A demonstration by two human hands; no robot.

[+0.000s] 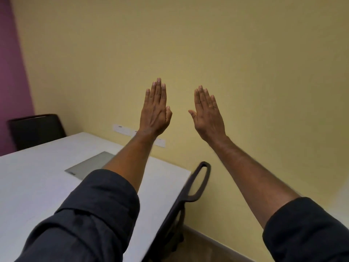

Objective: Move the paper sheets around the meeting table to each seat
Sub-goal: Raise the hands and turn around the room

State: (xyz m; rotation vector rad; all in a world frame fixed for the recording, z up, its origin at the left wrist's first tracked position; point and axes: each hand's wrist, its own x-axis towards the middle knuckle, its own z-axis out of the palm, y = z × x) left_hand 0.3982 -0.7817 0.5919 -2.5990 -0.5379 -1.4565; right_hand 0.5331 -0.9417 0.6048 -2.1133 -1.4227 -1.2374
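Note:
Both my arms are stretched out in front of me, raised against the yellow wall. My left hand [156, 108] is flat with its fingers straight and together, back towards me, holding nothing. My right hand [207, 112] is likewise flat and empty, thumb slightly out. The white meeting table [34, 182] lies below and to the left of my arms. No paper sheets are in view. A grey rectangular panel [90, 164] lies in the table's middle, partly hidden by my left forearm.
A dark chair [35, 129] stands at the table's far end by the purple wall. Another dark chair [196, 184] is pushed against the table's right edge. White wall sockets [120, 128] sit low on the yellow wall.

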